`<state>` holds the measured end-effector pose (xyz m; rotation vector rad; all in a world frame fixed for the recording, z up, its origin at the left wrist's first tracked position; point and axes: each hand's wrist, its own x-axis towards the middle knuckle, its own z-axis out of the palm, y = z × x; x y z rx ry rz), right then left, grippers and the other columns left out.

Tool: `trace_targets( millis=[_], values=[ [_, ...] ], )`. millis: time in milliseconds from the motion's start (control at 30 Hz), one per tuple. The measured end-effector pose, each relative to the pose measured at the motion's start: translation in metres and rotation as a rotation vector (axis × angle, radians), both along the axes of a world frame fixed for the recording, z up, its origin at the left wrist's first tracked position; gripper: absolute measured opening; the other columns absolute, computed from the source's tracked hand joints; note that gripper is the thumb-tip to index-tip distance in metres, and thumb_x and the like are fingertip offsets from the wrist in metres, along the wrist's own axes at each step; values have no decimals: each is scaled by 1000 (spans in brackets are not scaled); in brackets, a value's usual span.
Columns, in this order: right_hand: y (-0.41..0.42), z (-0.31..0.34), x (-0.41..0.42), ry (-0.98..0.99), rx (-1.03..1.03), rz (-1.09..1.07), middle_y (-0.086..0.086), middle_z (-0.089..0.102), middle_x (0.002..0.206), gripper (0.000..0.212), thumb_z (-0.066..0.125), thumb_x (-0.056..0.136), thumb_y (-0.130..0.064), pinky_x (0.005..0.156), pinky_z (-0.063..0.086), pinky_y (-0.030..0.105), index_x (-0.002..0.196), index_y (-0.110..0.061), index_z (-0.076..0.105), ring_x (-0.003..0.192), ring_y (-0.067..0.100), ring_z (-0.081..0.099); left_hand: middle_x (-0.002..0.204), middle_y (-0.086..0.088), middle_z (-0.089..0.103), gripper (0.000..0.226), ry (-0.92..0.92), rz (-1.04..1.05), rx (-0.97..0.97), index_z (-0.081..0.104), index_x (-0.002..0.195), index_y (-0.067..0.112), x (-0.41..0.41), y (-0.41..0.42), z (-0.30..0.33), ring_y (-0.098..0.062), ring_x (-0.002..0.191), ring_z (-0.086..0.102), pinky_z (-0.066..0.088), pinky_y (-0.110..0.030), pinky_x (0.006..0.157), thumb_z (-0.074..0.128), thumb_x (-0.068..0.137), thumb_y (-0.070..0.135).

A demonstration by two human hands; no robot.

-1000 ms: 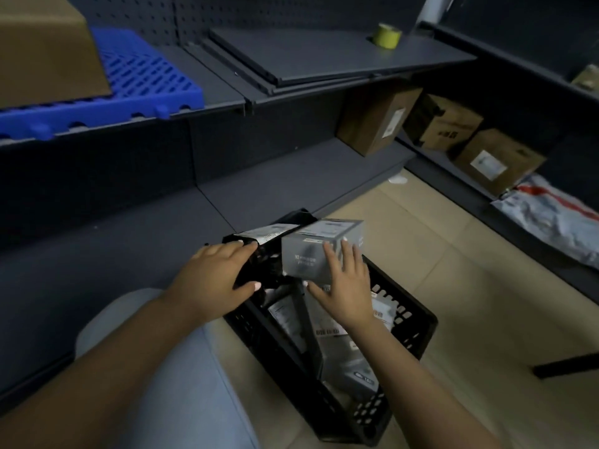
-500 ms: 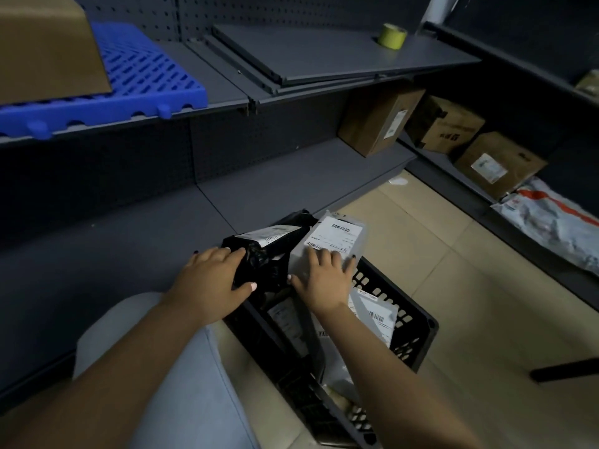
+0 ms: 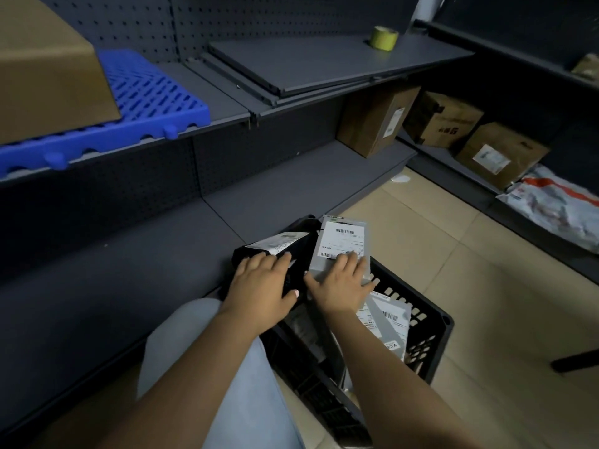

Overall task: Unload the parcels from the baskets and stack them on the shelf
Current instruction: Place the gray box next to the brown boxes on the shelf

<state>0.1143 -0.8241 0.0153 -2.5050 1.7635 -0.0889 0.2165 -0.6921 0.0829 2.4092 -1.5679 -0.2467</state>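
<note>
Both forearms bare, reaching forward and down from the bottom edge of the view, nearly parallel. Left hand (image 3: 262, 283) palm down, fingers spread and lightly bent, thumb stretched out to the right. Right hand (image 3: 340, 281) just beside it, palm down too, fingers close together and pointing ahead, thumb angled toward the left hand. A light-clad knee under the left forearm.

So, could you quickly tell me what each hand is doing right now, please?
Left hand: fingers fairly straight, resting on the black parcel.
Right hand: fingers flat on the grey labelled parcel.
</note>
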Motion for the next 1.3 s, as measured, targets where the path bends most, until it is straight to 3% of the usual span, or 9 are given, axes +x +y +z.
trace_targets(
  millis=[133,300,500,700,833,967,1067,1167,1300],
  values=[
    [-1,-1,-15,-107,-30,43,4,20,157,86,44,75,-74,103,23,65,139,-19,34,145,30,8,149,3,34,69,-21,3,-16,22,150,25,6,7,6,-18,140,23,12,-37,117,48,91,50],
    [-6,22,-41,-299,-105,32,1,33,152,101,32,63,-81,101,25,65,147,-26,30,140,24,25,147,6,38,67,-6,0,-129,32,147,26,14,22,22,-16,137,29,12,-35,116,42,87,55],
    [-9,66,-54,-463,-253,56,-7,55,134,71,41,62,-72,96,29,58,113,-30,67,129,17,37,149,2,38,67,-85,58,-172,33,147,26,48,48,66,-17,138,30,15,-38,116,42,87,53],
    [-4,109,-49,-615,-264,66,-9,65,111,44,59,69,-59,96,30,55,100,-30,70,118,17,42,148,1,39,79,-213,114,-140,32,148,24,81,76,110,-19,137,33,20,-37,114,30,79,61],
    [8,145,-38,-747,-325,157,-12,63,107,51,50,65,-64,94,32,52,100,-32,69,113,17,45,145,0,44,92,-264,156,-122,35,147,23,91,102,123,-21,135,38,24,-37,111,17,70,71],
    [26,189,-11,-899,-433,326,-11,64,104,47,54,67,-59,95,33,58,99,-29,70,107,18,48,149,3,36,75,-331,208,-84,27,149,26,108,122,144,-18,138,31,20,-34,114,39,86,65],
    [38,220,17,-1012,-564,431,-9,67,106,44,60,68,-54,91,36,61,98,-25,71,106,19,53,143,2,45,69,-412,249,-144,37,145,24,129,130,167,-21,134,37,24,-38,112,54,86,55],
    [45,247,50,-1087,-673,537,-7,67,110,46,64,68,-51,90,37,59,103,-22,72,108,20,53,139,-2,50,68,-529,281,-195,45,140,21,155,136,190,-25,130,43,29,-43,109,56,81,53],
    [44,263,107,-1105,-705,637,-5,67,113,49,64,69,-54,88,38,59,104,-21,72,108,21,53,150,0,32,68,-630,305,25,25,148,25,191,133,214,-21,138,27,15,-46,116,47,90,53]
  ],
)
